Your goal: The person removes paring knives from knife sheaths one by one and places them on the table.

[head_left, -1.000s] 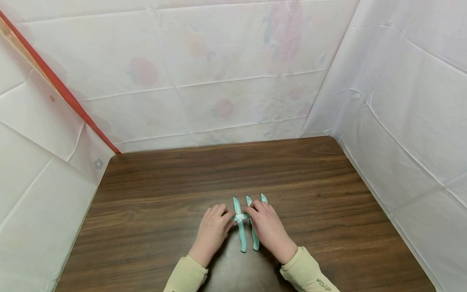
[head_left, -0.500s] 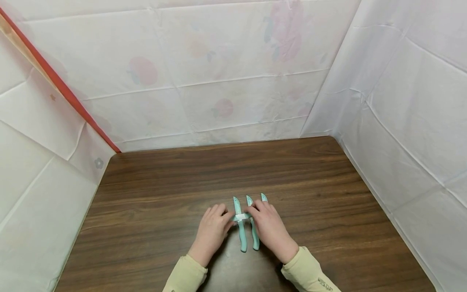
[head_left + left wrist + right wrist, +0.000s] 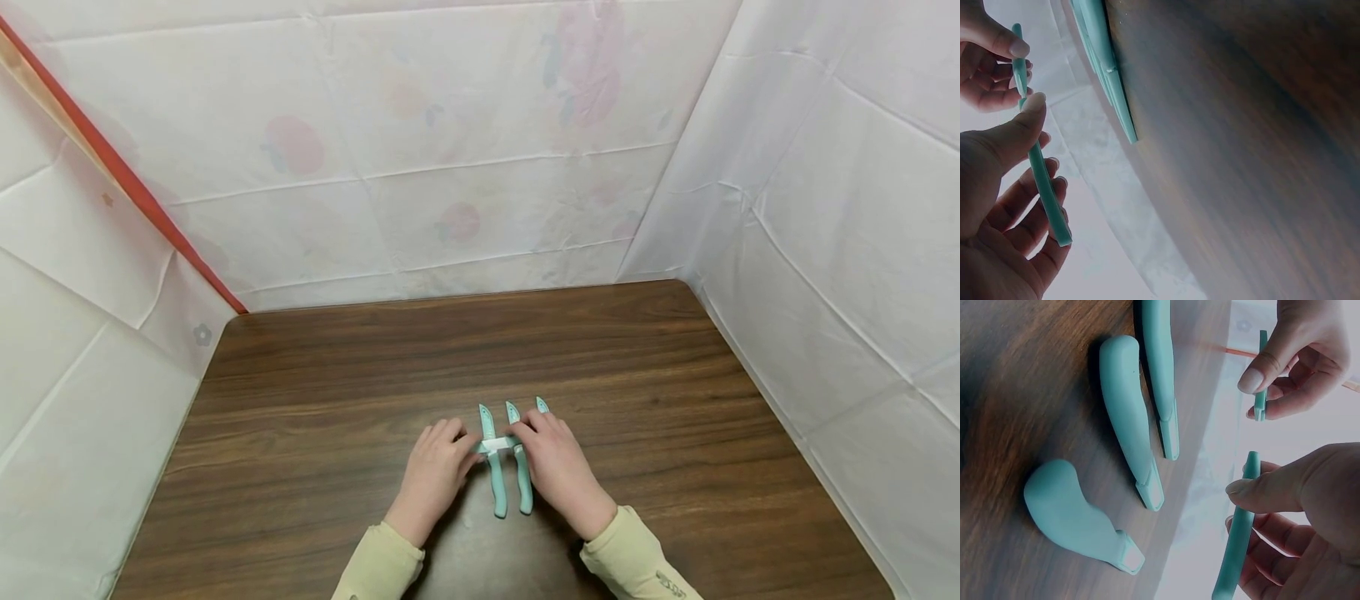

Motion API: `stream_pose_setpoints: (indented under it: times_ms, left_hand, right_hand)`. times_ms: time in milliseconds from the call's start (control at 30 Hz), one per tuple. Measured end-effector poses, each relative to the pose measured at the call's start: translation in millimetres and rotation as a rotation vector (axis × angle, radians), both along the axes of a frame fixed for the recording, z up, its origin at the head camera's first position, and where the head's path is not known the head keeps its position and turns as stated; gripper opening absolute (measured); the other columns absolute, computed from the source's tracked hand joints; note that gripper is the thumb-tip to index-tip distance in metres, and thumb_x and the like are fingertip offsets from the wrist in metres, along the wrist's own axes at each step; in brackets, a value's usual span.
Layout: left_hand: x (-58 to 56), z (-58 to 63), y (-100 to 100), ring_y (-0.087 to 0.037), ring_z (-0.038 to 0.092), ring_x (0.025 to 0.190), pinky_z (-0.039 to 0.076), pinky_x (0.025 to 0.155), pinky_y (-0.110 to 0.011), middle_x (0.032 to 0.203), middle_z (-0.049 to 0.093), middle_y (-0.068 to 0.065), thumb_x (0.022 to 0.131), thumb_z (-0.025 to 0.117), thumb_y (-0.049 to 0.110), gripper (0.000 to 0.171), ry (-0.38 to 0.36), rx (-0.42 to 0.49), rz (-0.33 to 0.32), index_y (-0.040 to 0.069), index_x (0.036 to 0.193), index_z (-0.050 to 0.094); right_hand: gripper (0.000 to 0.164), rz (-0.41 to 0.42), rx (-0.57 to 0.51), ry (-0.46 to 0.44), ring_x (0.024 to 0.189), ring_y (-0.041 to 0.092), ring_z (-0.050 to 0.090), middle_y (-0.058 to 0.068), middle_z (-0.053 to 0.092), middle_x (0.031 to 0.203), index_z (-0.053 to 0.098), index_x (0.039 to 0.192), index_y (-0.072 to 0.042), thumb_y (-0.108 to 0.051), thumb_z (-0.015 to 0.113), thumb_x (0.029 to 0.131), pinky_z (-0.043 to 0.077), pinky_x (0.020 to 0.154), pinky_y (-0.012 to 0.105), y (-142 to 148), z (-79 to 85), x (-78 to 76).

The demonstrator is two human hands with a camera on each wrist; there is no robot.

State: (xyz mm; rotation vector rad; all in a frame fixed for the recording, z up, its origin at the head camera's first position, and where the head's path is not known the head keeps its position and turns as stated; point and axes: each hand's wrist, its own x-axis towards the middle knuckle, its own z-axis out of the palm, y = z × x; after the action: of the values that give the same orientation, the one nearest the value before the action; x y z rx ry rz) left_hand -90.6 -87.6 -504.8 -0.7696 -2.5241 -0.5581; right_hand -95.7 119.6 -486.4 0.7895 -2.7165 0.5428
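Observation:
In the head view my left hand (image 3: 438,467) and right hand (image 3: 557,467) hold a small teal knife crosswise above the table. My right thumb and fingers pinch its teal handle (image 3: 1236,550). A slim teal sheath (image 3: 1049,194) is pinched by my left hand, its slotted end facing the handle in the right wrist view. Between my hands a white stretch, apparently the blade (image 3: 493,446), shows. Three similar teal knives lie side by side below: a left knife (image 3: 498,487), a middle knife (image 3: 524,483) and a right knife (image 3: 542,406), the last mostly hidden by my right hand.
The brown wood-grain table (image 3: 315,400) carries the three knives near its front middle, handles toward me. White printed sheeting (image 3: 450,150) stands along its back and sides. A red strip (image 3: 135,192) runs down the back left corner.
My right hand has edged slightly right, away from the left. The white stretch between sheath and handle has grown a little longer. The three knives on the table have not moved.

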Motion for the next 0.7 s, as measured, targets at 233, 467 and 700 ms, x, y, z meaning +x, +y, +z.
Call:
stream_pose_setpoints:
  times_ms: [233,467,700]
  left_hand:
    - [0.1,-0.6,-1.3,-0.014,0.045,0.071,0.035,0.061,-0.027,0.083,0.050,0.003,0.073,0.084,0.019,0.023,0.011,0.008,0.003,0.013,0.092,0.072]
    - [0.8,-0.9,-3.0,-0.014,0.045,0.071,0.035,0.061,-0.027,0.083,0.050,0.003,0.073,0.084,0.020,0.022,0.009,0.001,0.012,0.013,0.091,0.073]
    - [0.7,-2.8,-4.0,-0.014,0.045,0.072,0.036,0.061,-0.028,0.083,0.050,0.003,0.073,0.084,0.021,0.023,0.000,0.000,0.022,0.014,0.091,0.073]
  right_hand:
    - [0.024,-0.004,0.004,0.003,0.080,0.018,0.052,0.000,0.057,0.096,0.068,0.101,-0.014,0.003,0.067,0.084,0.046,0.072,0.033,1.8,0.4,-0.6]
    - [0.026,-0.005,0.001,0.000,0.080,0.019,0.052,0.000,0.057,0.096,0.069,0.101,-0.014,0.004,0.068,0.083,0.046,0.072,0.034,2.7,-0.7,-0.7]
    - [0.027,-0.009,0.000,0.000,0.082,0.018,0.052,0.000,0.057,0.097,0.068,0.101,-0.014,0.005,0.069,0.083,0.046,0.074,0.034,4.1,-2.1,-0.5]
